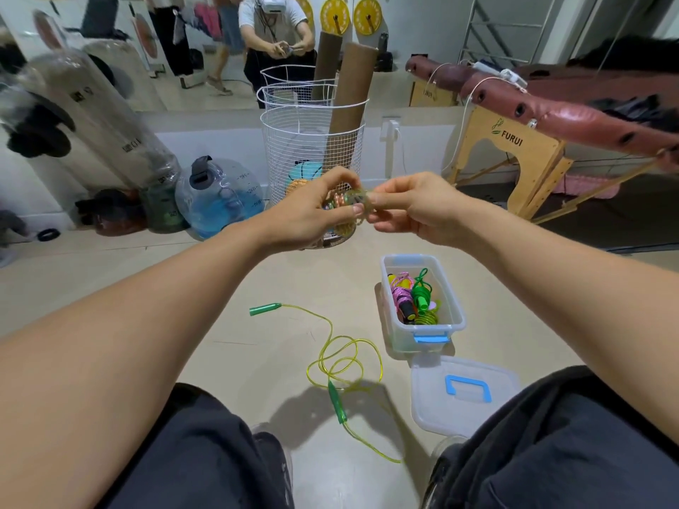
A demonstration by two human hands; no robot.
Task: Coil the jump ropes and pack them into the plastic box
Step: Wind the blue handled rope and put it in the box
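Both hands are raised in front of me around a small coiled jump rope (pixel 355 200), clear yellowish and wound tight. My left hand (pixel 316 211) grips the coil with thumb and curled fingers. My right hand (pixel 408 207) pinches its right side. On the floor lies a loose yellow-green jump rope (pixel 343 358) with two green handles, one at the far left (pixel 265 309) and one near my knees (pixel 338 402). The clear plastic box (pixel 455 314) with blue latches stands open to the right, holding coiled pink, green and yellow ropes. Its lid (pixel 464 393) lies on the floor just in front of it.
A white wire basket (pixel 312 141) with cardboard tubes stands behind my hands. Water jugs (pixel 216 196) and a punching bag lean at the left wall. A folding massage table (pixel 551 115) fills the right. A mirror shows a person facing me. My knees frame the bottom.
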